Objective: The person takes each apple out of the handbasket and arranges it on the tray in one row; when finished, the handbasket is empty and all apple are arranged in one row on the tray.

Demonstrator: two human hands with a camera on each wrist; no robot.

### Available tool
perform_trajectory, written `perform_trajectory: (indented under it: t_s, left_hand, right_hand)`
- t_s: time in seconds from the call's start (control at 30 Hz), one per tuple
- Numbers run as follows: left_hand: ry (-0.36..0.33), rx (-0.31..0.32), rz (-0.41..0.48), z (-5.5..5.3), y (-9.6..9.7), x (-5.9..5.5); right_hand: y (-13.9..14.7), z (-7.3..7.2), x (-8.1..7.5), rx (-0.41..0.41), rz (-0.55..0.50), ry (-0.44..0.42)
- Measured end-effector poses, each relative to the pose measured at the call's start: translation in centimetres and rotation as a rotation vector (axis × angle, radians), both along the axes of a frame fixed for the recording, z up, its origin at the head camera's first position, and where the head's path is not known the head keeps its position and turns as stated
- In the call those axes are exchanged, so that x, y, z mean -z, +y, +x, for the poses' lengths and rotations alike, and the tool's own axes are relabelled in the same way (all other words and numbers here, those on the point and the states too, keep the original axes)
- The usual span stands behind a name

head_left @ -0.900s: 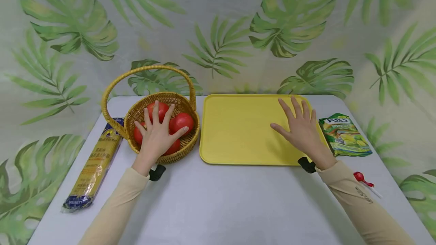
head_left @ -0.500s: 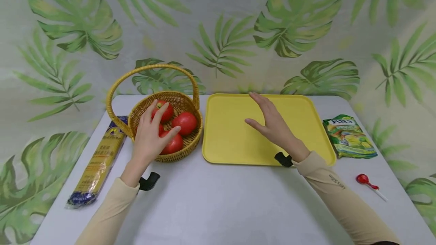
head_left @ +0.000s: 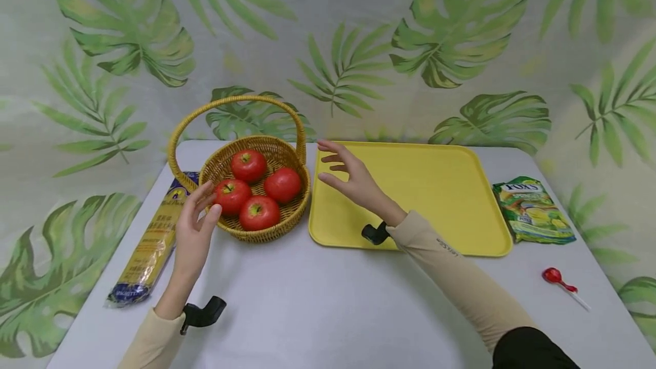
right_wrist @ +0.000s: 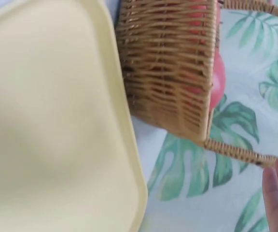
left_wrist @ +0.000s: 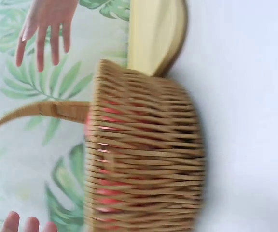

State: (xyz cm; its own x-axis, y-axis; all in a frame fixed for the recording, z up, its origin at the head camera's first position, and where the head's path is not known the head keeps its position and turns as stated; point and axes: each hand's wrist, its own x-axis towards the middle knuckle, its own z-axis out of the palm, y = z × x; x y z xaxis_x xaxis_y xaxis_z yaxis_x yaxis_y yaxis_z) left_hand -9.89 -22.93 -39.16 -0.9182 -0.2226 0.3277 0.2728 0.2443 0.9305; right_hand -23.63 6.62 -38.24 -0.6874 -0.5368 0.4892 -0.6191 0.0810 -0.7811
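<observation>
Now both hands, left hand (head_left: 195, 226) and right hand (head_left: 351, 178), hover with fingers spread wide, holding nothing, one on each side of the basket (head_left: 261, 232) of tomatoes (head_left: 259, 213), as if to grab it.

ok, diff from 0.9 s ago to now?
The left hand came off the tomatoes and drew back to the basket's left rim, fingers open. The right hand slid left across the yellow tray to its left edge, beside the basket. Neither holds anything. Basket, tomatoes, tray, spaghetti pack, candy bag and lollipop stayed put.
</observation>
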Motion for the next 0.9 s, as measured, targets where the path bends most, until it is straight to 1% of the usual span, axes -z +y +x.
perform_trajectory:
  t_s: [0.03, 0.1, 0.17, 0.23, 0.3, 0.33, 0.4, 0.5, 0.57, 0.77, 0.9]
  left_hand:
    - [-0.014, -0.012, 0.036, 0.3, -0.2, 0.4]
    - [-0.040, -0.042, 0.096, 0.7, -0.6, 1.2]
    - [-0.076, -0.080, 0.134, 1.0, -0.9, 2.0]
    - [-0.120, -0.116, 0.149, 1.1, -1.1, 2.6]
    - [-0.172, -0.126, 0.159, 1.2, -1.4, 3.1]
    - [-0.200, -0.121, 0.168, 1.1, -1.5, 3.3]
    - [-0.257, -0.088, 0.183, 1.0, -1.8, 3.6]
    - [-0.332, -0.013, 0.219, 0.4, -2.2, 4.1]
    - [-0.368, 0.026, 0.243, 0.0, -2.4, 4.3]
    - [-0.401, 0.111, 0.359, -1.3, -2.7, 4.9]
    - [-0.422, 0.123, 0.420, -1.9, -2.7, 5.0]
  right_hand:
    - [-0.5, -0.1, 0.0, -0.014, -0.003, -0.027]
    - [-1.4, 0.1, -0.6, -0.044, 0.000, -0.081]
    - [-2.4, -0.2, -0.4, -0.068, 0.013, -0.138]
    - [-3.2, -0.5, -0.3, -0.087, 0.040, -0.185]
    - [-4.0, -1.1, 0.1, -0.106, 0.072, -0.215]
    - [-4.4, -1.6, 0.5, -0.111, 0.088, -0.228]
    - [-5.2, -2.1, 0.5, -0.125, 0.115, -0.242]
    - [-6.3, -2.6, 0.6, -0.149, 0.141, -0.268]
    - [-7.1, -3.1, 0.7, -0.164, 0.167, -0.264]
    - [-8.9, -4.1, 0.8, -0.163, 0.332, -0.223]
    - [-9.7, -4.3, 0.6, -0.166, 0.444, -0.196]
